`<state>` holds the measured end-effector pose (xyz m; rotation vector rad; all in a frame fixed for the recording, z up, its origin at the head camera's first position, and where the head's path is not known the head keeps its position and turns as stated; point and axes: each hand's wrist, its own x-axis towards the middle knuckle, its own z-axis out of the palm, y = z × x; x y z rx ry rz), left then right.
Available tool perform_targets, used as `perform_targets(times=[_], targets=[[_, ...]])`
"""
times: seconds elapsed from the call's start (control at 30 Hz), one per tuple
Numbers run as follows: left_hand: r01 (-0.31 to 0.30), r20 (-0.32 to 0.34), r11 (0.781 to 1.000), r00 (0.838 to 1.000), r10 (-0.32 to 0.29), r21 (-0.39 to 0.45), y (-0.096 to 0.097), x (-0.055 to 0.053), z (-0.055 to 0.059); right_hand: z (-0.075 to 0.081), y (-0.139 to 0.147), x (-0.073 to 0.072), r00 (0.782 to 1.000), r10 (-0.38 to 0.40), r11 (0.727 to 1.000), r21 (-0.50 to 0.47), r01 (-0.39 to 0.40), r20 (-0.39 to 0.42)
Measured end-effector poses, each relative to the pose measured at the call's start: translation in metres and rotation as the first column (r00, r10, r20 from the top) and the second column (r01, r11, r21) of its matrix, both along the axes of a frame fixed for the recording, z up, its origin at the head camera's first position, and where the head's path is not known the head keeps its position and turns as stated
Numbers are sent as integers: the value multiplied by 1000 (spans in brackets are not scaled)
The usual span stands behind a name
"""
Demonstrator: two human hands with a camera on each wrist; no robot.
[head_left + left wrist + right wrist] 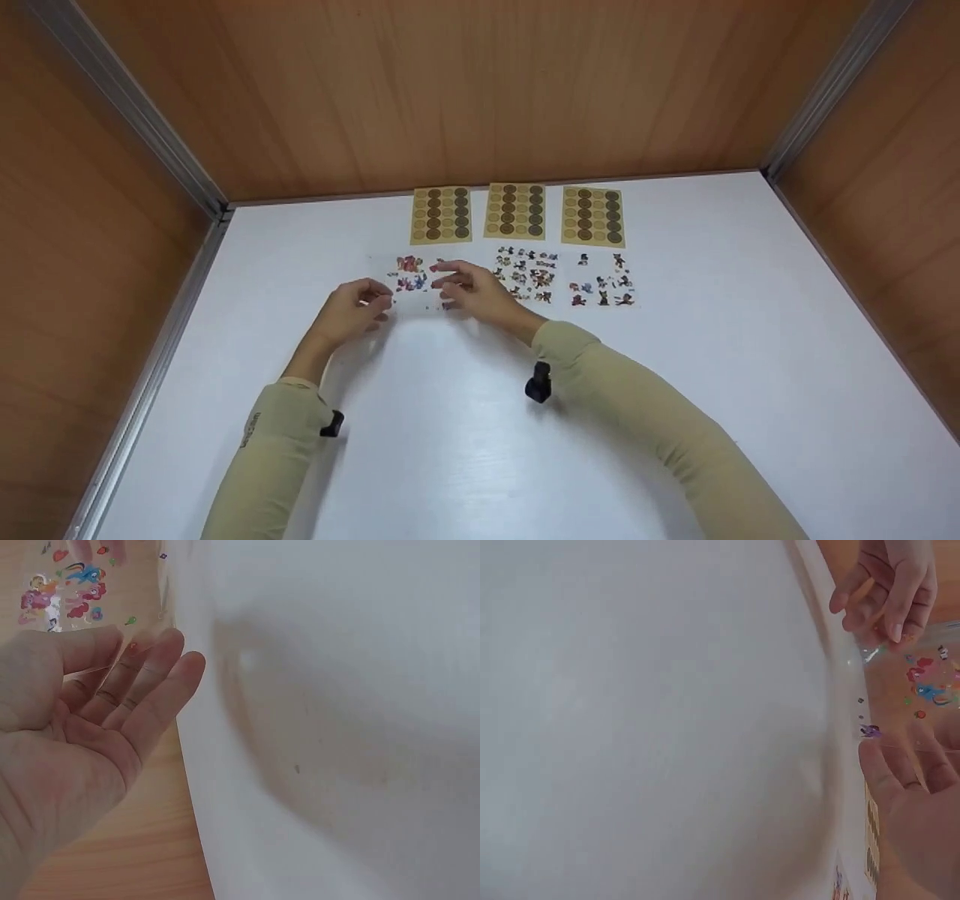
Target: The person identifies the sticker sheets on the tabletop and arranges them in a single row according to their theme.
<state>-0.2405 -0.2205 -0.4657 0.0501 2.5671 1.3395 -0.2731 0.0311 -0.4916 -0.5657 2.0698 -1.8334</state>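
Observation:
A clear sticker sheet [409,285] with colourful pony-like figures is held up between both hands over the table's left-middle. My left hand [351,309] pinches its left edge between thumb and fingers, the other fingers loosely bent behind. At the opposite edge my right hand [484,294] holds the sheet, its thumb and fingers spread around the side. Through the clear film, the right hand's fingertips [922,736] show in the right wrist view. In the left wrist view the printed figures [79,589] lie just beyond the left thumb.
Two more clear sticker sheets, one densely printed [525,274] and one sparser [602,281], lie right of the hands. Behind stand three tan sheets of round stickers, left [441,216], middle [514,211] and right [592,217]. Wooden panels [480,97] enclose the white table [450,450].

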Motion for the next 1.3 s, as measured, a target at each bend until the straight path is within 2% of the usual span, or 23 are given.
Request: perform_targets(times=[0.07,0.3,0.5,0.67,0.77,0.87,0.97,1.1,1.2,1.3], targets=[[-17,7,1000,1000,17,0,1,4,-1,0,-3,3,998,-18,998,-57,22,65],[-36,2,998,999,37,-57,-3,9,3,1,-13,7,984,-81,992,-82,95,160],[-55,7,997,998,55,-55,-14,14,6,-6,-29,7,964,-121,978,-139,157,237],[-75,40,995,996,78,-62,-30,20,0,-15,-51,13,942,-145,967,-156,199,302],[-91,56,992,994,96,-88,-45,26,-6,-19,-68,19,942,-138,965,-172,197,305],[-105,56,990,992,111,-97,-62,31,-11,-22,-86,25,951,-117,971,-167,170,285],[-118,53,988,991,124,-102,-78,36,-15,-23,-101,30,965,-98,985,-117,130,242],[-155,44,984,986,160,-93,-93,41,-19,-22,-116,31,988,-85,996,46,79,127],[-195,48,977,979,199,-83,-100,43,-20,-19,-127,27,994,-84,980,186,70,64],[-229,53,969,971,234,-89,-105,44,-19,-13,-139,22,991,-98,965,252,73,91]])
